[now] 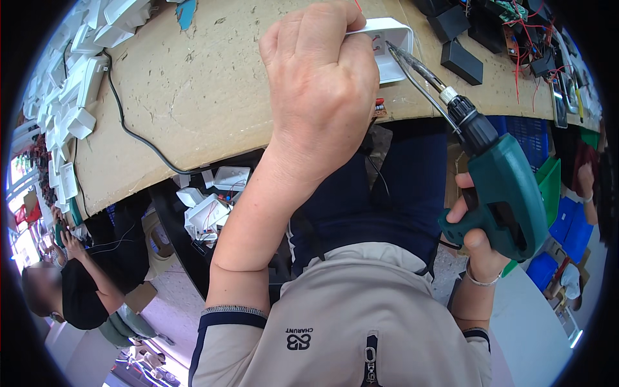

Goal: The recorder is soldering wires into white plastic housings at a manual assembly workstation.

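Note:
My left hand (322,90) is closed around the near-left edge of a white plastic housing (403,58) on the table. A thin red wire (359,6) sticks up beside its fingers. In my right hand (480,242) is a green soldering gun (509,187), gripped by its handle with a finger at the trigger. Its metal tip reaches into the open housing, close to small red wire ends (376,44) inside. A thin metal tube runs alongside the tip. Whether the tip touches the contacts cannot be made out. Just below the housing, a small component board (380,108) lies partly hidden by my left hand.
White housings (77,97) are heaped at the table's left, with a black cable (132,132) nearby. Black boxes (461,62) and red-wired boards (516,39) crowd the far right. More white cases (209,213) lie below the table edge. Another person (84,290) works at left.

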`<state>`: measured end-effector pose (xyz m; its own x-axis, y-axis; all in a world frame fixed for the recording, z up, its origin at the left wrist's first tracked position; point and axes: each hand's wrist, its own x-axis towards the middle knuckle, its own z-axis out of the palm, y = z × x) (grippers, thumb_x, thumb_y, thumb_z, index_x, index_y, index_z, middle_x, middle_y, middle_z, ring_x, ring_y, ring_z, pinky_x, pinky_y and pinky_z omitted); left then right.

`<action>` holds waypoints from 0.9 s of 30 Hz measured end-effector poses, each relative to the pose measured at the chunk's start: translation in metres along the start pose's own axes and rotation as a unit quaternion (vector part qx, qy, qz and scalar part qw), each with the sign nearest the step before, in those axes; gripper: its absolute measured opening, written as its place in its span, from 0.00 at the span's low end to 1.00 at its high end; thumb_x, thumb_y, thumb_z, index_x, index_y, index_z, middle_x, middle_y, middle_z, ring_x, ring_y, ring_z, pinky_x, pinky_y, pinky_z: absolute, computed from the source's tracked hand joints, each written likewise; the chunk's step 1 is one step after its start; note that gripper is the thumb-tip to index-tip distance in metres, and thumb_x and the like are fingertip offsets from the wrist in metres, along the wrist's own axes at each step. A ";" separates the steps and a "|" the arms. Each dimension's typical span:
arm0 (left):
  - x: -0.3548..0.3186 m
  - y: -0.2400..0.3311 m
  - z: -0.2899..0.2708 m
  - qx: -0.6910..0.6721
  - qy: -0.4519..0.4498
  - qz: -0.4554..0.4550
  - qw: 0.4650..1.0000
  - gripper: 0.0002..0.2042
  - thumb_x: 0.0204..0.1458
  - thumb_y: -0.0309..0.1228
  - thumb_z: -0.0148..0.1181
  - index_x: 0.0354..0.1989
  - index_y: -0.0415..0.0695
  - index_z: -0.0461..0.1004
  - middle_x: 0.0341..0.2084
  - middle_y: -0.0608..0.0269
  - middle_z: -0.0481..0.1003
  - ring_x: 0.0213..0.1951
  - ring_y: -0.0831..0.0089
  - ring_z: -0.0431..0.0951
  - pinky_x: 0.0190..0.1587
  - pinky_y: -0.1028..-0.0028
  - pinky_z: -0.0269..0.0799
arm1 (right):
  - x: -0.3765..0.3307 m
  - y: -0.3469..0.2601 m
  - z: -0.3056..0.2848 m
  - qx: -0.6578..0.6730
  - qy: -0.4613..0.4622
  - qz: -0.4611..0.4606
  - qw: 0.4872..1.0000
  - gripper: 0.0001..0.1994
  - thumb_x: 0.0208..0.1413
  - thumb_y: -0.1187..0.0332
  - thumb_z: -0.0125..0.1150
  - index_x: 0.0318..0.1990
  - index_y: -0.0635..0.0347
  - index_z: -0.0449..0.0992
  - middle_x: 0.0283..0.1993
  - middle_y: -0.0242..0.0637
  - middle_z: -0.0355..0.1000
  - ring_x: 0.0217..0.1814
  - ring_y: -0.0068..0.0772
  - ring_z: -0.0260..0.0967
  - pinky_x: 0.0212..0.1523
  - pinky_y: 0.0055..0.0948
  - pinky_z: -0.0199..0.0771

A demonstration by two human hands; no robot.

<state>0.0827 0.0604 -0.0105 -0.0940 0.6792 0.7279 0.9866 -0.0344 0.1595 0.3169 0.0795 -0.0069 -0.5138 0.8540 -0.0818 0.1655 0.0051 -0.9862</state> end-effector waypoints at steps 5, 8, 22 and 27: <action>0.001 0.000 0.001 0.003 0.006 0.000 1.000 0.06 0.34 0.13 0.55 0.23 0.33 0.68 0.27 0.54 0.68 0.26 0.61 0.67 0.28 0.67 0.61 | 0.005 -0.001 0.003 0.003 -0.009 0.009 1.000 0.38 0.39 0.51 0.69 0.51 0.73 0.62 0.44 0.50 0.67 0.29 0.26 0.68 0.28 0.19 0.69; 0.000 -0.001 0.003 -0.003 0.006 -0.004 1.000 0.06 0.34 0.13 0.55 0.22 0.33 0.68 0.26 0.54 0.69 0.26 0.61 0.67 0.27 0.66 0.60 | 0.006 0.002 0.004 0.000 -0.014 0.002 1.000 0.37 0.40 0.52 0.68 0.51 0.72 0.62 0.44 0.50 0.67 0.29 0.25 0.68 0.28 0.19 0.68; 0.001 0.000 0.003 0.001 -0.002 -0.017 1.000 0.05 0.35 0.14 0.54 0.22 0.34 0.68 0.25 0.55 0.68 0.25 0.61 0.67 0.27 0.66 0.60 | 0.001 -0.004 0.002 -0.030 -0.009 0.050 0.998 0.35 0.40 0.55 0.68 0.50 0.72 0.63 0.41 0.46 0.67 0.28 0.26 0.67 0.28 0.21 0.68; 0.000 0.000 0.003 -0.007 -0.007 -0.019 1.000 0.05 0.35 0.14 0.54 0.22 0.34 0.68 0.25 0.55 0.68 0.26 0.61 0.67 0.27 0.66 0.60 | 0.004 -0.005 0.001 -0.014 -0.029 0.015 0.999 0.28 0.40 0.64 0.69 0.48 0.69 0.66 0.40 0.42 0.69 0.31 0.25 0.68 0.31 0.21 0.69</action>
<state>0.0828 0.0626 -0.0120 -0.1303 0.6905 0.7115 0.9802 -0.0183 0.1974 0.3135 0.0820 -0.0022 -0.5565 0.8221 -0.1199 0.2046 -0.0042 -0.9788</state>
